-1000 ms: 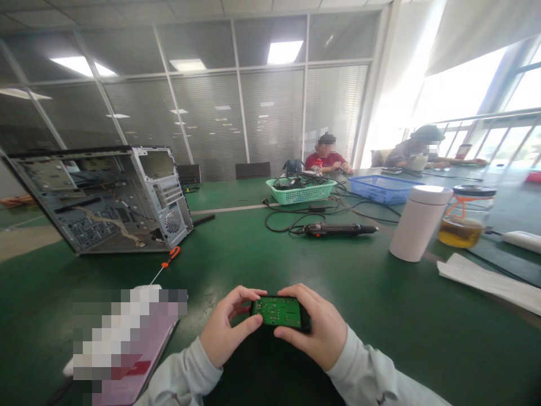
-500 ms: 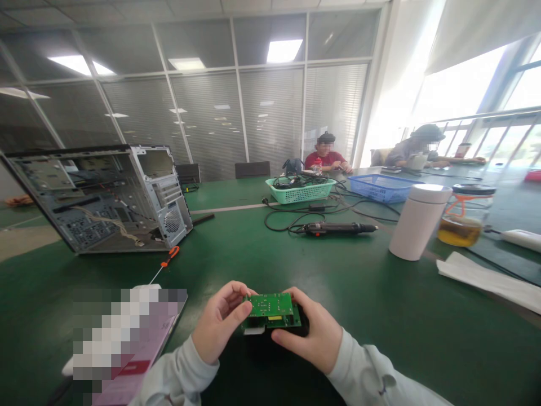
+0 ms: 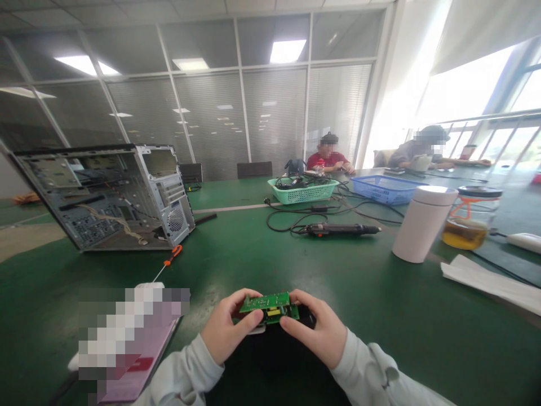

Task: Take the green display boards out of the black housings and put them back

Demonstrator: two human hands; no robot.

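Between my two hands is a green circuit board [image 3: 267,302], made of an upper board tilted over a lower one, with a yellow component showing in the gap. My left hand [image 3: 232,326] grips its left side, thumb at the front edge and fingers behind. On the right, my right hand [image 3: 319,327] closes round the other end, its thumb tip at the lower front edge. A dark object [image 3: 279,352] lies just below the board; its kind is hard to make out.
An open computer case [image 3: 127,197] stands at left, an orange-handled screwdriver [image 3: 173,256] before it. A power screwdriver [image 3: 342,229], green basket [image 3: 302,192], blue basket [image 3: 382,189], white tumbler [image 3: 425,225] and glass jar [image 3: 469,220] are beyond. Two people sit at the far side.
The board has tipped, so its upper face looks narrower and the gap between the layers shows more. My left thumb has moved right and down to the front edge.
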